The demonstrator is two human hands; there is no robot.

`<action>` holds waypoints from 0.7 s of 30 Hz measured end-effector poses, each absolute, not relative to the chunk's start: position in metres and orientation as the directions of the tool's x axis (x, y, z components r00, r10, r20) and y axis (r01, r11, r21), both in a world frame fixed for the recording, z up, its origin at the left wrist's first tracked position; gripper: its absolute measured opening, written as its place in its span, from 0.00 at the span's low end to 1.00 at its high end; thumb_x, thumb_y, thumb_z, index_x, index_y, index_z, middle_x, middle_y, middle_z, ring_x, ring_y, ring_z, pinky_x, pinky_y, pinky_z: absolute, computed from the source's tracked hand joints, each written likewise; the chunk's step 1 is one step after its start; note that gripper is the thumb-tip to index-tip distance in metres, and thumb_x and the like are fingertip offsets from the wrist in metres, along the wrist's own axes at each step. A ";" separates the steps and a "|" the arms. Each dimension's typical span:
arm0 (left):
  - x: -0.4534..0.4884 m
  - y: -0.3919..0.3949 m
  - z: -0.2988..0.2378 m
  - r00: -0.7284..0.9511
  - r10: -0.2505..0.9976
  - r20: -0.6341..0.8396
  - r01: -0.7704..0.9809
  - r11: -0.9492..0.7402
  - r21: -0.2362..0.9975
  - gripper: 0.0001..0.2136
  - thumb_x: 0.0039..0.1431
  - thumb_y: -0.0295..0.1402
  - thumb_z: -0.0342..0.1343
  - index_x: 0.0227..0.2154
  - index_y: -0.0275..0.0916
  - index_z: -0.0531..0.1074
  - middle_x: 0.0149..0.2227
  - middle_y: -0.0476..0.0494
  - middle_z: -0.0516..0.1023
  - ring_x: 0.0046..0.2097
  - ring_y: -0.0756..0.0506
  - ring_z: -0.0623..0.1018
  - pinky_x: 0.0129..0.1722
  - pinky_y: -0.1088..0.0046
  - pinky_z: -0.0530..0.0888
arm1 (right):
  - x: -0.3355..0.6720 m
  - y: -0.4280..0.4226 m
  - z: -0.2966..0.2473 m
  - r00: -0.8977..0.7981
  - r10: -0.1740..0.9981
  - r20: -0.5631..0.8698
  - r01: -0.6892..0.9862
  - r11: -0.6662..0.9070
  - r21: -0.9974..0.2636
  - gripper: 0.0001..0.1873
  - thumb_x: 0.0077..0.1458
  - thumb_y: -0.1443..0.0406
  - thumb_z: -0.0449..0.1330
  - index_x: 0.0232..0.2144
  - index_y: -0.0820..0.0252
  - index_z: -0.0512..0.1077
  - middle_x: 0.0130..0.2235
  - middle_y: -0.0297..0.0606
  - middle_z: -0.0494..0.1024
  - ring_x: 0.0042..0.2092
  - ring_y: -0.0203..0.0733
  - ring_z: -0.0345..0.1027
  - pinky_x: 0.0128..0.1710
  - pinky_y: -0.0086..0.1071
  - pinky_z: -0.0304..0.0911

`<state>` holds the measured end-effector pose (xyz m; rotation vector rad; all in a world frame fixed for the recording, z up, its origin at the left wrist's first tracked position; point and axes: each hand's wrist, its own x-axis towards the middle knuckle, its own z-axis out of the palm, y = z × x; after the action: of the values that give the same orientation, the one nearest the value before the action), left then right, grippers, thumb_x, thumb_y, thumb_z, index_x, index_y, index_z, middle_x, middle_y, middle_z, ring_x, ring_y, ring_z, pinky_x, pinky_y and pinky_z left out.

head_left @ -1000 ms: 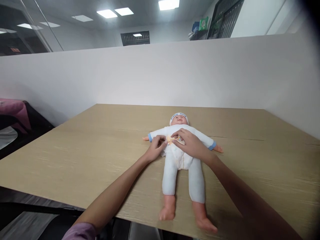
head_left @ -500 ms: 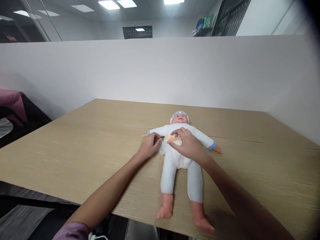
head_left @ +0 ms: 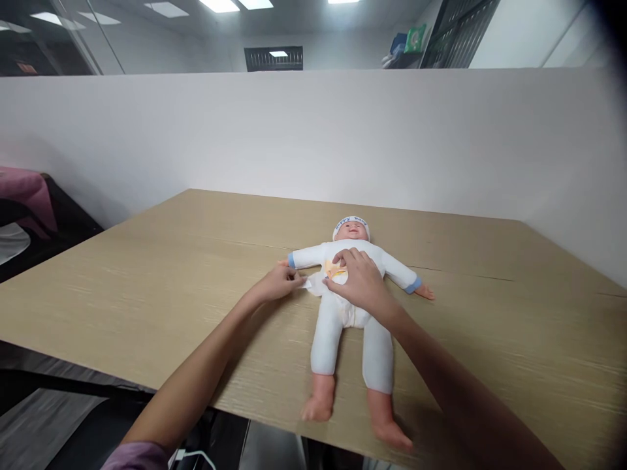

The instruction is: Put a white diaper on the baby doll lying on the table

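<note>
A baby doll [head_left: 353, 249] in a white outfit with blue cuffs lies on its back, head away from me. Around its hips is a white diaper [head_left: 353, 317] with an orange and yellow print at the front. My left hand [head_left: 280, 283], at the left of the doll's waist, pinches the end of the diaper's side tab [head_left: 314, 284], which is stretched out leftward. Across the doll's belly rests my right hand [head_left: 360, 277], thumb and fingers curved on the diaper's printed front. The palm hides part of that front and its far side.
The doll lies on a wide tan table [head_left: 147, 287], its feet near the front edge. A white partition [head_left: 313, 137] stands behind the table. At the far left is a dark chair with pink cloth [head_left: 24, 192]. A white cable [head_left: 198, 454] shows below the front edge.
My left hand has moved left, away from the doll's waist, and the pinched diaper tab now extends outward. My right hand stays on the diaper's front, shifted slightly left.
</note>
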<state>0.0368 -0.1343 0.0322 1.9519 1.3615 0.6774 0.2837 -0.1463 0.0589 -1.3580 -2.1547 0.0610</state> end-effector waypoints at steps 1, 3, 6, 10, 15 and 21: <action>0.039 -0.135 0.037 0.304 0.951 0.060 0.525 -0.219 0.822 0.23 0.61 0.51 0.57 0.18 0.40 0.62 0.20 0.52 0.63 0.25 0.50 0.63 0.26 0.72 0.59 | 0.284 -0.146 0.058 -0.307 0.838 0.451 0.812 0.478 -0.336 0.17 0.52 0.57 0.68 0.40 0.54 0.68 0.42 0.39 0.74 0.44 0.53 0.67 0.47 0.46 0.64; 0.047 -0.135 0.044 0.232 0.968 0.098 0.347 -0.177 0.921 0.25 0.59 0.53 0.59 0.17 0.40 0.60 0.21 0.53 0.61 0.26 0.51 0.62 0.27 0.73 0.58 | 0.283 -0.145 0.057 -0.303 0.842 0.446 0.814 0.472 -0.339 0.17 0.52 0.57 0.68 0.40 0.54 0.68 0.42 0.39 0.74 0.44 0.53 0.67 0.46 0.46 0.63; 0.068 -0.135 0.050 0.165 0.977 0.133 0.238 -0.170 0.956 0.26 0.58 0.54 0.60 0.18 0.39 0.60 0.21 0.52 0.62 0.27 0.50 0.62 0.28 0.73 0.59 | 0.283 -0.144 0.056 -0.302 0.844 0.443 0.805 0.475 -0.356 0.17 0.52 0.56 0.68 0.40 0.54 0.67 0.43 0.40 0.75 0.45 0.53 0.67 0.46 0.46 0.63; 0.100 -0.131 0.051 0.161 0.977 0.142 0.197 -0.173 0.965 0.25 0.59 0.55 0.60 0.19 0.39 0.65 0.21 0.52 0.64 0.27 0.50 0.63 0.29 0.72 0.60 | 0.282 -0.144 0.055 -0.297 0.836 0.461 0.797 0.483 -0.362 0.17 0.52 0.57 0.67 0.41 0.54 0.67 0.42 0.40 0.75 0.44 0.53 0.66 0.45 0.45 0.63; 0.123 -0.129 0.035 0.229 0.961 0.156 0.081 -0.179 0.981 0.26 0.62 0.59 0.55 0.27 0.38 0.73 0.27 0.48 0.70 0.31 0.48 0.69 0.32 0.71 0.66 | 0.287 -0.144 0.058 -0.303 0.832 0.465 0.738 0.514 -0.438 0.15 0.57 0.56 0.65 0.43 0.55 0.68 0.41 0.40 0.75 0.44 0.52 0.67 0.46 0.44 0.63; 0.119 -0.131 0.006 0.237 0.938 0.253 -0.157 -0.220 0.963 0.22 0.65 0.56 0.56 0.41 0.40 0.72 0.34 0.47 0.70 0.36 0.46 0.69 0.37 0.70 0.69 | 0.299 -0.139 0.062 -0.315 0.867 0.386 0.629 0.496 -0.599 0.09 0.67 0.62 0.53 0.47 0.55 0.71 0.44 0.40 0.77 0.49 0.48 0.69 0.49 0.42 0.65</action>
<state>0.1192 -0.1310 0.0055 1.3942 0.7998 1.2410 0.2990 -0.1394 0.0624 -1.2246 -2.0568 0.4463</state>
